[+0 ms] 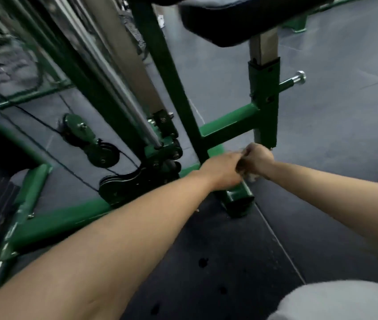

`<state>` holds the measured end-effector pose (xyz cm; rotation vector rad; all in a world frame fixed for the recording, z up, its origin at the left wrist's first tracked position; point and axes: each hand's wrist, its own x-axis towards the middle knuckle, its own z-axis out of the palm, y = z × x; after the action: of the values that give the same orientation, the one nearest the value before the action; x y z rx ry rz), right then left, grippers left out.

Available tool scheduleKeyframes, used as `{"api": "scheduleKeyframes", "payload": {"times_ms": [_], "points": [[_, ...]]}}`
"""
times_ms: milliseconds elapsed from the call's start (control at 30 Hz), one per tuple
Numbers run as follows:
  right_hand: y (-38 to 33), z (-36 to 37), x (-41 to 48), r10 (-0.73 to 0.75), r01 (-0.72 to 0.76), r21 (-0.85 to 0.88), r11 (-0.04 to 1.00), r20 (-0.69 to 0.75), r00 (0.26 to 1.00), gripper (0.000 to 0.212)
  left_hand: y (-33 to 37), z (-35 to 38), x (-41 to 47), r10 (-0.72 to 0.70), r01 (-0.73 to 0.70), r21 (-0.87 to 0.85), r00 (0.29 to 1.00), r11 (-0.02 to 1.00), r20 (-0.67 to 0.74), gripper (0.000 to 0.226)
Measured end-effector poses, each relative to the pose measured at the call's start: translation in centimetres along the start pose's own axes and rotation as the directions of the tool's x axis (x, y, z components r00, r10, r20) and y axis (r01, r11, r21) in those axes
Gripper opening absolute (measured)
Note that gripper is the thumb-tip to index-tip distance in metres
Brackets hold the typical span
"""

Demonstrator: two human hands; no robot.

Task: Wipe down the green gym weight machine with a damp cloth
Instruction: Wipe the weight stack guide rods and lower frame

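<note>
Green machine frame (227, 127) fills the centre of my view, low to the dark rubber floor (335, 139). My left hand (223, 168) and right hand (258, 159) meet just above the frame's base tube, at the foot of the slanted upright. Both hands are curled shut, knuckles touching, around something small and crumpled; a pale scrap of cloth (251, 177) shows beneath the right hand. Blur prevents me from confirming how much of it each hand holds. Directly behind the hands stands the seat post (264, 105), with its chrome adjustment pin (297, 79) projecting to the right. A black padded seat (252, 19) overhangs the work area from above. To the left, black pulleys (105, 154) and cable crowd the base bracket. A grey-clad knee (335, 301) occupies the lower right corner.
</note>
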<state>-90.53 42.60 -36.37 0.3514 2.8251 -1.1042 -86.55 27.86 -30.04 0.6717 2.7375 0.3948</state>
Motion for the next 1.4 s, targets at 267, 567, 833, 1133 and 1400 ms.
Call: {"api": "scheduleKeyframes", "payload": {"times_ms": [267,567,833,1133,1400], "points": [[-14.5,-0.4,-8.2,-0.204,0.324,-0.175,0.930,0.489,0.848,0.024,-6.6,-5.9,-12.0,-0.273,0.204,-0.475,0.959,0.856,-0.081,0.021],[-31.6,10.7,-16.6,-0.435,0.468,0.043,0.883,0.449,0.780,0.010,-20.8,-12.4,-27.7,-0.479,0.301,-0.849,0.875,0.435,0.064,0.028],[-38.8,21.4,-22.4,-0.556,0.563,0.076,0.823,0.311,0.771,0.022,-31.1,-11.8,-35.3,-0.522,0.318,-0.916,0.839,0.244,0.152,0.023],[-32.9,23.5,-20.0,-0.588,0.613,-0.040,0.789,0.239,0.772,0.029,-32.4,-4.6,-32.4,-0.602,0.148,-0.986,0.795,0.076,0.073,0.051],[-31.4,21.0,-13.0,-0.343,0.379,-0.017,0.925,-0.461,0.818,0.031,-31.9,-4.8,-22.1,-0.546,0.099,-0.851,0.803,0.516,-0.238,0.075]]}}
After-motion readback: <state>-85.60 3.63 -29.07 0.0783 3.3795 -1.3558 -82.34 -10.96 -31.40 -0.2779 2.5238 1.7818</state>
